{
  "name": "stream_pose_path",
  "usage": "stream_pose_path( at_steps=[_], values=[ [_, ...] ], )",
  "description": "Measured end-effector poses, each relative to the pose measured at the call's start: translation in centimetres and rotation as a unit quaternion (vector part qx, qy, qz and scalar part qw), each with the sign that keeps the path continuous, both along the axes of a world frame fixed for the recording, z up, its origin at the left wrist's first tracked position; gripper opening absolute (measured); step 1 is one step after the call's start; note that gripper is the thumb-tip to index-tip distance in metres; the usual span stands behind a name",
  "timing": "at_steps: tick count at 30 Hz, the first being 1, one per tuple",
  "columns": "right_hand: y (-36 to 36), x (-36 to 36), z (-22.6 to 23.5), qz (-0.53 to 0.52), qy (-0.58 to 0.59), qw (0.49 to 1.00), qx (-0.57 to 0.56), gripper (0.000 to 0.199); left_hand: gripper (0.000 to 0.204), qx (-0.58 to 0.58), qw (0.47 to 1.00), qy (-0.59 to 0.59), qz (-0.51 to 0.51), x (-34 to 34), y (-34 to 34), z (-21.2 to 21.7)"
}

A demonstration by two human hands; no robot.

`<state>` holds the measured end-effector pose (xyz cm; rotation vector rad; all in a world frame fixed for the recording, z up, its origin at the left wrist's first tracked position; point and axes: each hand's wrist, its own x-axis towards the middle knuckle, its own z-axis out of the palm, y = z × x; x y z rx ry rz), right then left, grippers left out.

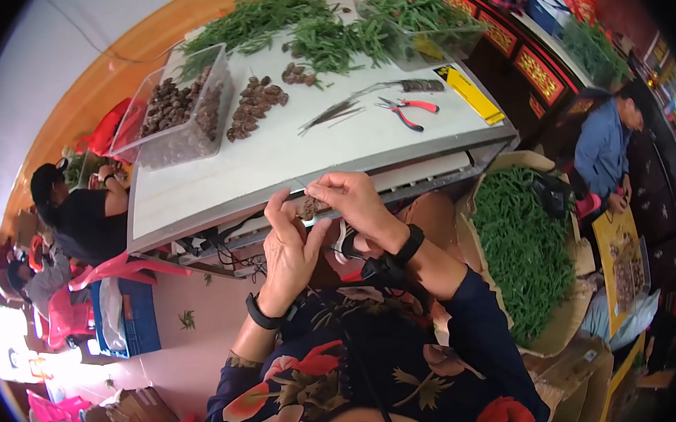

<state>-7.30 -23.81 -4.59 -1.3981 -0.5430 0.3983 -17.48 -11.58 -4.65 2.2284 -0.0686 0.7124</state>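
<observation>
In front of the table's near edge my left hand (pixel 289 243) holds a small brown pine cone (pixel 310 207) between thumb and fingers. My right hand (pixel 358 206) is closed in a pinch just above the cone, and a thin wire (pixel 300 182) sticks out by its fingertips. On the white table (pixel 196 196) lie pliers (pixel 404 113) with red and black handles, beside a bundle of thin wires (pixel 338 114). Loose pine cones (pixel 255 108) form a pile to the left, next to a clear plastic bin (pixel 177 151) of more cones.
Green artificial sprigs (pixel 281 20) cover the table's far side, some in a clear tub (pixel 426 47). A yellow package (pixel 474 96) lies at the right corner. A cardboard box of green sprigs (pixel 521 249) stands at my right. People work at left and right. A blue crate (pixel 139 318) sits on the floor.
</observation>
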Motion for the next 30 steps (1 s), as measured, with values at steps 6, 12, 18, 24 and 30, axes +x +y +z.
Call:
stream_pose_path(
  at_steps=[6, 12, 18, 24, 30],
  values=[
    [-1.6, 4.9, -3.8, 0.036, 0.091, 0.995, 0.017, 0.021, 0.042, -0.026, 0.996, 0.09, 0.013, 0.8, 0.1, 1.2],
    [-4.9, 9.4, -6.2, -0.034, 0.07, 0.993, 0.088, 0.018, 0.018, 0.144, 0.983, 0.109, -0.027, 5.8, 0.3, 2.1],
    [-7.1, 12.4, -7.4, -0.08, 0.007, 0.983, 0.166, 0.015, 0.019, 0.282, 0.94, 0.14, -0.13, 17.0, -0.9, 5.6],
    [-6.8, 12.7, -8.5, -0.057, 0.019, 0.981, 0.184, 0.015, 0.034, 0.4, 0.903, 0.141, -0.07, 32.8, 3.0, 6.1],
    [-7.0, 12.7, -8.8, -0.054, 0.031, 0.982, 0.178, 0.011, 0.048, 0.41, 0.909, 0.019, 0.076, 43.7, 6.5, 4.4]
  ],
)
